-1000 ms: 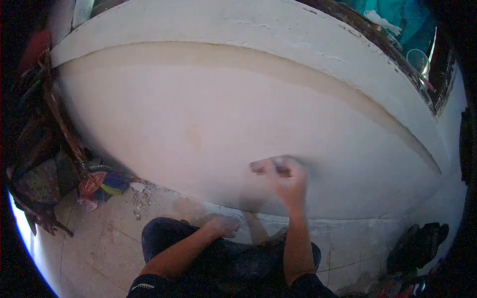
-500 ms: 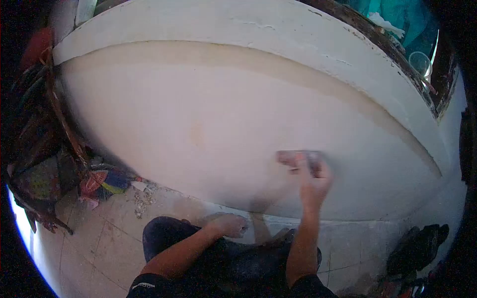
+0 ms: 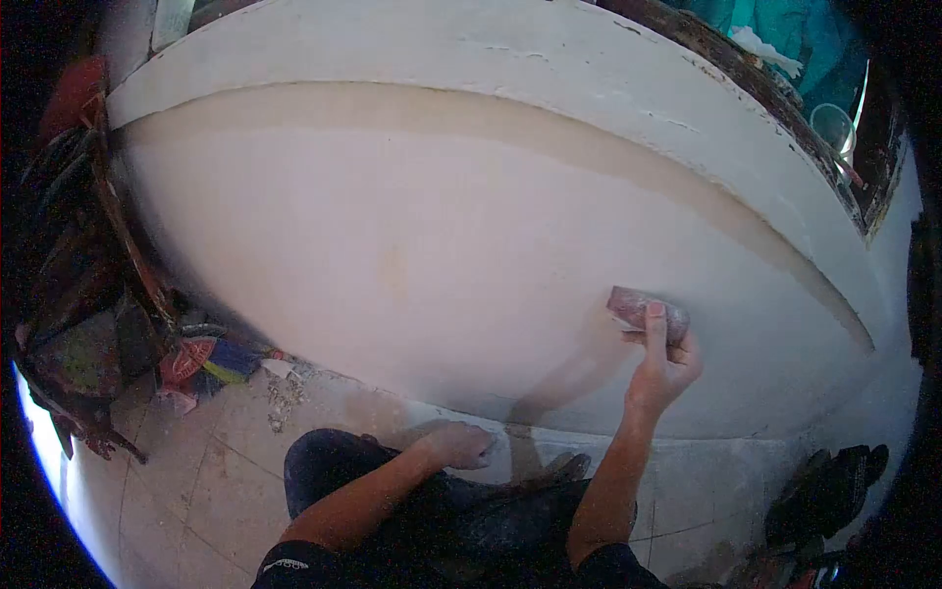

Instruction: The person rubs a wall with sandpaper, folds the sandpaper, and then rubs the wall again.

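A broad white wall panel (image 3: 392, 206) fills the view, with a shadow of my right arm on it. My right hand (image 3: 670, 358) grips a reddish-brown piece of sandpaper (image 3: 636, 302), dusted with white, and holds it against the lower right part of the panel. Its thumb lies over the front of the paper; the other fingers are partly hidden behind. Down by my knee, my left hand (image 3: 461, 446) is curled into a dusty fist, and nothing shows sticking out of it.
A raised white ledge (image 3: 471, 49) curves above the panel. On the left lie a pile of dark debris (image 3: 78, 363) and colourful wrappers (image 3: 211, 361) on the tiled floor (image 3: 196, 471). A dark object (image 3: 824, 491) sits at lower right; a clear cup (image 3: 832, 126) stands top right.
My right hand has slid to the right across the panel with the sandpaper, which is now tilted. My left hand has stayed by the knee.
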Available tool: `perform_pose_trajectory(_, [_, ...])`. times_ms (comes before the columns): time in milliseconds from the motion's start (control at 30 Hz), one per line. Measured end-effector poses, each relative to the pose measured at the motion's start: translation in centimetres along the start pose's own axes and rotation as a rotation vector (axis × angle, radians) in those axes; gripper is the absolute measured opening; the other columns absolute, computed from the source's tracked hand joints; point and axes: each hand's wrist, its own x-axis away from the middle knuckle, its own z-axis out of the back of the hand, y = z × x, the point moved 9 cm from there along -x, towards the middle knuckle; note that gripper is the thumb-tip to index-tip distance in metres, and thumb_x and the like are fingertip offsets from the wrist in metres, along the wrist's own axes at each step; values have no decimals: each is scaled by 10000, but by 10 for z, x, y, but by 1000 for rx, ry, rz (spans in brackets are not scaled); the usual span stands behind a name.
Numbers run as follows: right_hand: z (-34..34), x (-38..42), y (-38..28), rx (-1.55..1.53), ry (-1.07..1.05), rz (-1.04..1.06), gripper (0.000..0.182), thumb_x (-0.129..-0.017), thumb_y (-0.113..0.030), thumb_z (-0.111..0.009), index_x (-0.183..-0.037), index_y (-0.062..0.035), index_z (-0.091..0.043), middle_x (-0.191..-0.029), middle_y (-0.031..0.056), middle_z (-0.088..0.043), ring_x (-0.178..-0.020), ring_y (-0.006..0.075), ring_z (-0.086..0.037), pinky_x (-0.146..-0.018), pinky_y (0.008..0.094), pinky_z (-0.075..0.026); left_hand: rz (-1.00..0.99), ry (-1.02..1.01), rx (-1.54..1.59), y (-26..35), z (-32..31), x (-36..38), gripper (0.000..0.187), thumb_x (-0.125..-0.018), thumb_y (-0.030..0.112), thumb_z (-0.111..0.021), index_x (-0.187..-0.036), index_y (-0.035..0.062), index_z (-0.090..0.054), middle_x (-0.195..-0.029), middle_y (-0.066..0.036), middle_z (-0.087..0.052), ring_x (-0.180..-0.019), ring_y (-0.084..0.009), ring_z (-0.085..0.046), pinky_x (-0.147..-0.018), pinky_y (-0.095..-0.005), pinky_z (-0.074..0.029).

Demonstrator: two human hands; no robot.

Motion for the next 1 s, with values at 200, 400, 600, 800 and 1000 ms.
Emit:
perform_pose_trajectory(200, [-79, 46, 26, 19, -461, -82, 163, -937, -167, -738, -924, -6, -719, -820, 51, -705, -689, 110, -680, -589, 257, -583, -133, 176, -18, 4, 0, -2, 347, -900, 323, -572, -1050, 13, -614, -1036, -233, -688, -951, -436, -665, -843, -563, -515])
perform_pose_trajectory(400, [-60, 36, 22, 99, -312, -110, 164, -938, -165, -735, -921, -3, -716, -820, 50, -700, -694, 108, -678, -601, 263, -588, -36, 78, 43, 11, 14, 9, 304, -891, 280, -556, -1049, 35, -642, -1036, -221, -694, -946, -431, -671, -840, -550, -518])
perform_pose_trajectory(600, [-1, -1, -7, -61, -4, -3, 168, -938, -206, -733, -919, -39, -728, -833, 65, -736, -661, 132, -690, -596, 281, -562, 24, -19, 5, 21, 29, 14, 267, -832, 274, -612, -922, 36, -692, -973, -201, -706, -975, -407, -675, -863, -518, -532])
perform_pose_trajectory(800, [-72, 45, 32, 93, -454, -153, 190, -941, -181, -726, -926, 9, -723, -826, 63, -719, -704, 129, -699, -595, 261, -577, -104, 148, -13, 9, 8, -2, 284, -785, 300, -686, -935, 59, -698, -955, -195, -703, -957, -395, -675, -832, -505, -544])
perform_pose_trajectory(1000, [-82, 50, 40, 97, -454, -166, 206, -936, -193, -735, -885, 7, -730, -822, 60, -713, -664, 122, -676, -608, 256, -585, -123, 112, 33, 23, 29, 7, 249, -768, 285, -694, -888, 67, -696, -891, -196, -689, -889, -392, -677, -792, -510, -540])
